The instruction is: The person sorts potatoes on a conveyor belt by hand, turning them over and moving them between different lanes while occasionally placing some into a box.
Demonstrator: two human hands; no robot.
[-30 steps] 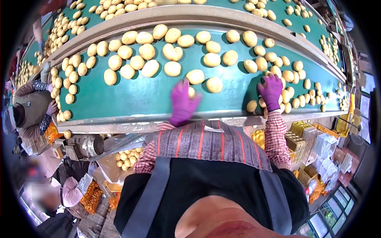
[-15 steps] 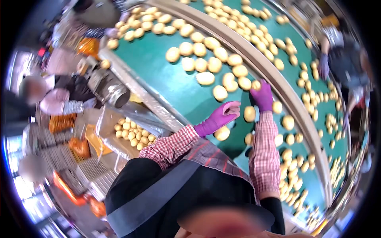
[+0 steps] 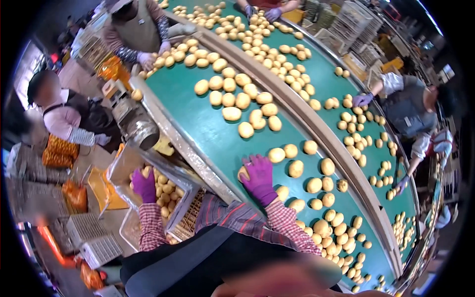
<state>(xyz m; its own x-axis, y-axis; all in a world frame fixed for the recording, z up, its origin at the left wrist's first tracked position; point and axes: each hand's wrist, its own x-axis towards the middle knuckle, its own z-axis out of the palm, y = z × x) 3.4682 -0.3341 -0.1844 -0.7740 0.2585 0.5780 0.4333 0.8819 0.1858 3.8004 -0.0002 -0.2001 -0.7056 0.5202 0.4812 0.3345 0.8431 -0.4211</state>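
Observation:
My left hand, in a purple glove, is closed around a potato over the lined crate at the belt's left side. Many potatoes lie in that crate. On the green belt, my right hand, also in a purple glove, has its fingers curled over a potato near the belt's near edge. Loose potatoes lie to the right of it, and a group of potatoes is farther up the belt.
A beige divider splits the belt lengthwise. A metal rail runs between crate and belt. A machine part stands beside the rail. Co-workers stand along both sides, one at the left.
My left hand has moved from above the belt to the crate and holds a potato. My right hand has moved left and nearer. The view has shifted, showing more co-workers.

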